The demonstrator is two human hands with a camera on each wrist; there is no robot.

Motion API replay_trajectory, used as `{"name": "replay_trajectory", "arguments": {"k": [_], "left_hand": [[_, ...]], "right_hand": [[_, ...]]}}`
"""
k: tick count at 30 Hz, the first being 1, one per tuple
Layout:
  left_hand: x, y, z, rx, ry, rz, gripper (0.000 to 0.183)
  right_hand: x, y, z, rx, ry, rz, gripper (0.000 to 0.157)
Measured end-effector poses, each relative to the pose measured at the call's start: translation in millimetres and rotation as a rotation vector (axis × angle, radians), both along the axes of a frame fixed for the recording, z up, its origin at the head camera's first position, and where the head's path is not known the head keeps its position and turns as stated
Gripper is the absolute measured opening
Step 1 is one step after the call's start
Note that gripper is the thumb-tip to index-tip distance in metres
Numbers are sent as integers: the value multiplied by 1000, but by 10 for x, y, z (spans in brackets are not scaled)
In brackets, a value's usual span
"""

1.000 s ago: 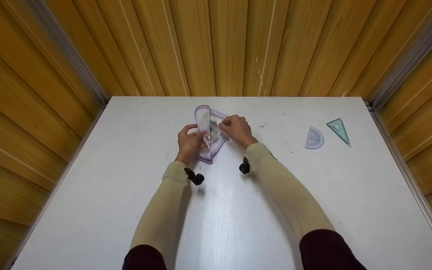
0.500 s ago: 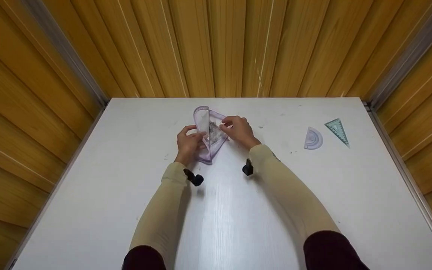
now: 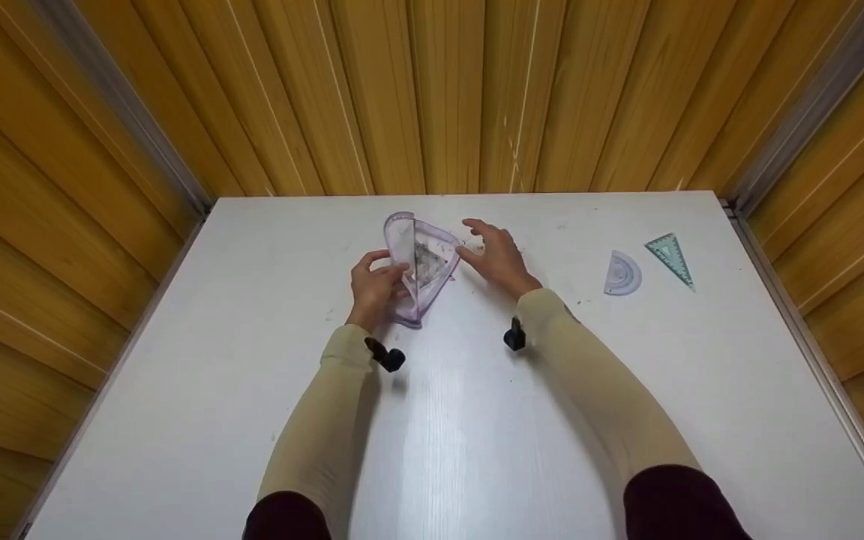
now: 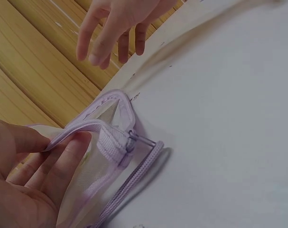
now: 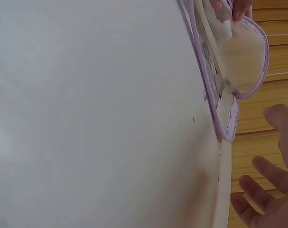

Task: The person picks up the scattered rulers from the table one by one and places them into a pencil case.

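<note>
Head view from high over the table (image 3: 447, 420), forward and down; wrist views close, pouch (image 3: 402, 240) common to both.

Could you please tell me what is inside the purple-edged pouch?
A mottled grey patch shows inside the pouch; whether contents or print, I cannot tell. The lifted flap and left hand cover the left interior.

the sheer pouch (image 3: 403, 241) has woven cloth edging (image 4: 110, 146).

The place looked booth-like: a white tabletop (image 3: 447, 435) lay below the right hand (image 3: 501, 259), a wood-look panelled wall (image 3: 447, 97) beyond it, grey metal posts (image 3: 814, 105) either side.
</note>
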State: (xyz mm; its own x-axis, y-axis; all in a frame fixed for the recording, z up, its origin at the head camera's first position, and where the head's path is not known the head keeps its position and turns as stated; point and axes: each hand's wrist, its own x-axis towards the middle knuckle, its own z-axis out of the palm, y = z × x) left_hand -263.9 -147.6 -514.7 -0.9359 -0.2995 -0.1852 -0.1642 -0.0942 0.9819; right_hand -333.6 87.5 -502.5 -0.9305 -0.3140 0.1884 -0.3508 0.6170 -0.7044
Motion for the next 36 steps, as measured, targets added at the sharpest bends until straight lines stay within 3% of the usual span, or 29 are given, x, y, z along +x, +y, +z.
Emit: {"name": "replay_trajectory", "arguments": {"k": [15, 27, 36], "left_hand": [[2, 3, 6, 24, 4, -1, 48], [-5, 37, -4, -10, 5, -6, 46], [-8, -1, -23, 56, 18, -7, 48]], "right_hand": [[-24, 533, 2, 41, -6, -115, 61], [-12, 1110, -34, 108, -24, -210, 68], [46, 1478, -41, 161, -61, -271, 73]]}}
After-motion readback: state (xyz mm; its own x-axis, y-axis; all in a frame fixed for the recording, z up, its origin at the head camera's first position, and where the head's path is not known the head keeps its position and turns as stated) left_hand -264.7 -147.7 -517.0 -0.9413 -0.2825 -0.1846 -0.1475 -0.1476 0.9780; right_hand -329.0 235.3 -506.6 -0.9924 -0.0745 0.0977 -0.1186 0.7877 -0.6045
